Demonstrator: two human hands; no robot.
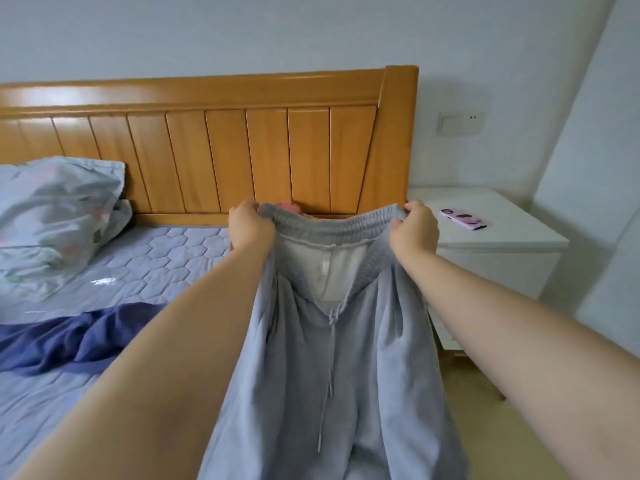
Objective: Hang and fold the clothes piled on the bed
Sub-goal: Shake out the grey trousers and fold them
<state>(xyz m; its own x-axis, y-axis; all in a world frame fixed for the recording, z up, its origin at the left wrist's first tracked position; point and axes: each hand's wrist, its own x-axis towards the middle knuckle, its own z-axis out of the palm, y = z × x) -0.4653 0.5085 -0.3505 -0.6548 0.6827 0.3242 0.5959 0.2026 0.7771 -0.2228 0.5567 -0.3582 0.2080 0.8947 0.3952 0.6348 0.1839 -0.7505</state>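
Observation:
Grey sweatpants (pixel 346 375) with an elastic waistband and a drawstring hang in front of me over the bed's right edge. My left hand (pixel 250 226) grips the left end of the waistband. My right hand (pixel 414 227) grips the right end, and the band is stretched between the two. A dark blue garment (pixel 72 337) lies crumpled on the bed (pixel 149 258) to the left. A bit of pink cloth (pixel 289 206) shows just behind the waistband near the headboard.
A wooden headboard (pixel 242 150) runs along the wall. A floral pillow (pixel 52 216) lies at the far left. A white nightstand (pixel 498 244) stands right of the bed with a pink phone (pixel 463 218) on it.

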